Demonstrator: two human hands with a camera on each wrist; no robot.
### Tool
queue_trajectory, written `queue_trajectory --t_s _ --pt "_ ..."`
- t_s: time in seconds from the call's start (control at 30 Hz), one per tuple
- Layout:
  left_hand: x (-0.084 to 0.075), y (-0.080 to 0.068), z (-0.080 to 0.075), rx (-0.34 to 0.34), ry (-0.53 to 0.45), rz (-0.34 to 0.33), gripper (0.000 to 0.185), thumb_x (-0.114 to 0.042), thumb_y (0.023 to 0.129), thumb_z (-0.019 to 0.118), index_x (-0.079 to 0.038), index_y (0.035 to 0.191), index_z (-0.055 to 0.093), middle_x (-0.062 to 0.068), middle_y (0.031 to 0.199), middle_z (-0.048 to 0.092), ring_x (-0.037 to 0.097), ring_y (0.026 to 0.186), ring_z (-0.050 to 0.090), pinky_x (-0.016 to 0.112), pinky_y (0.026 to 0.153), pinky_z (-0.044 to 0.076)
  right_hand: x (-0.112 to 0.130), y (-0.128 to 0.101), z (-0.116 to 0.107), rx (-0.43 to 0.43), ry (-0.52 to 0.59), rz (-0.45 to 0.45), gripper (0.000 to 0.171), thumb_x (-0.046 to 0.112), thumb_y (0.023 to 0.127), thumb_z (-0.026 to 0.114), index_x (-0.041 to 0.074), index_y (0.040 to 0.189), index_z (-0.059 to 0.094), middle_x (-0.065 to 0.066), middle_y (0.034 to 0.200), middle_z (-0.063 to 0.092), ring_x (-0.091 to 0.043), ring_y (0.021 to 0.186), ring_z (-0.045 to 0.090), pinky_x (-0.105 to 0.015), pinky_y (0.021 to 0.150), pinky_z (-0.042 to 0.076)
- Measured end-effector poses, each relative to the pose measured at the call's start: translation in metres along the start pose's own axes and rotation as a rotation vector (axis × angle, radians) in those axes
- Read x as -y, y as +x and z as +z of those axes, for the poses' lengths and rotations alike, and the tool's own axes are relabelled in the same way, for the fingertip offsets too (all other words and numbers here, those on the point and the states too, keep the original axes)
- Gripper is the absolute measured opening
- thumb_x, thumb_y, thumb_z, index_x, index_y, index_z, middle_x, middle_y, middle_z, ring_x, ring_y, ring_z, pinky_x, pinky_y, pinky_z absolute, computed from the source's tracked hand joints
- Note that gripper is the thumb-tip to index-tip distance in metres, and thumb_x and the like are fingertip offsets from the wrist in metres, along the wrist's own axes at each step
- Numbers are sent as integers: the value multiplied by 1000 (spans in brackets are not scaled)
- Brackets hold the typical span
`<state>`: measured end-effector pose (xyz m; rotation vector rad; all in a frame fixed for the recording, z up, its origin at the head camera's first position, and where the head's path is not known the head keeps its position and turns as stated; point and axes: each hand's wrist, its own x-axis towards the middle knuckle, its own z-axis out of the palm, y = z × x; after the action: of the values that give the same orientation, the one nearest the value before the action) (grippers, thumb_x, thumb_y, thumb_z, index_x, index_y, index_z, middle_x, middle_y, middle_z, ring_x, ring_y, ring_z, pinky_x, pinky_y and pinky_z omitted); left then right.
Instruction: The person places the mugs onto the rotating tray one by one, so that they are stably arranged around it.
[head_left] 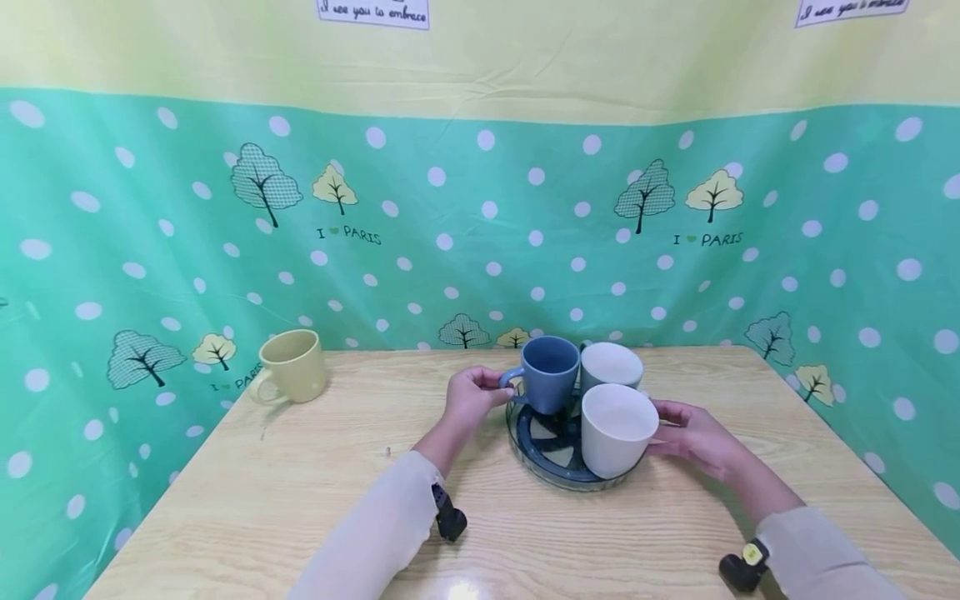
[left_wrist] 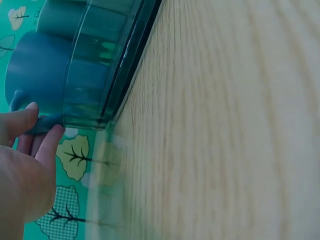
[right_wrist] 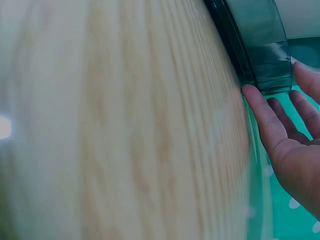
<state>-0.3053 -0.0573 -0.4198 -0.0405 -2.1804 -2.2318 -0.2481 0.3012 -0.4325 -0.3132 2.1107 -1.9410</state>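
A blue mug (head_left: 551,379) stands in a round clear-walled tray (head_left: 558,479) with a dark spoked base. My left hand (head_left: 472,398) pinches its handle (left_wrist: 45,124) between thumb and fingers. Two more mugs share the tray: a white mug (head_left: 618,442) at the front right, and behind it a mug with a white inside (head_left: 611,364) and a greyish outside. On the right, my right hand (head_left: 693,437) has its fingers extended against the tray's side, close to the white mug. In the right wrist view one fingertip (right_wrist: 248,91) is low by the tray's base.
A pale yellow mug (head_left: 296,367) stands at the table's back left, its handle facing left. The wooden table (head_left: 300,500) meets a green dotted curtain (head_left: 420,233) at the back and sides. Both wrists wear small black devices.
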Motion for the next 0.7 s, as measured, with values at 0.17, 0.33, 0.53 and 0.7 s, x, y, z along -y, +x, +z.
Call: queue_trajectory --t_s 0.17,0.33,0.53,0.7 --pt "0 5 2 17 -8 12 28 11 73 77 0 98 69 12 93 69 20 84 68 29 79 60 1 1 4 -14 11 6 72 3 93 64 -18 145 18 -31 143 36 -17 105 63 -45 92 55" --pt "-1 5 4 23 -18 24 29 11 74 77 0 100 69 12 94 70 20 86 68 29 80 60 -1 1 4 -41 20 35 73 3 92 65 -16 145 19 -33 146 31 -19 105 64 -45 92 54" --pt "0 2 2 48 -33 47 39 10 75 77 2 113 67 13 103 71 24 97 68 29 84 58 -3 0 1 -42 11 42 73 3 93 64 -16 145 18 -35 147 27 -21 105 64 -45 92 55" --pt "-1 -1 -3 52 -100 40 43 12 76 75 2 116 65 14 109 70 26 103 67 30 85 58 -3 1 1 -37 18 40 73 2 92 65 -17 145 19 -31 144 34 -21 105 64 -46 93 54"
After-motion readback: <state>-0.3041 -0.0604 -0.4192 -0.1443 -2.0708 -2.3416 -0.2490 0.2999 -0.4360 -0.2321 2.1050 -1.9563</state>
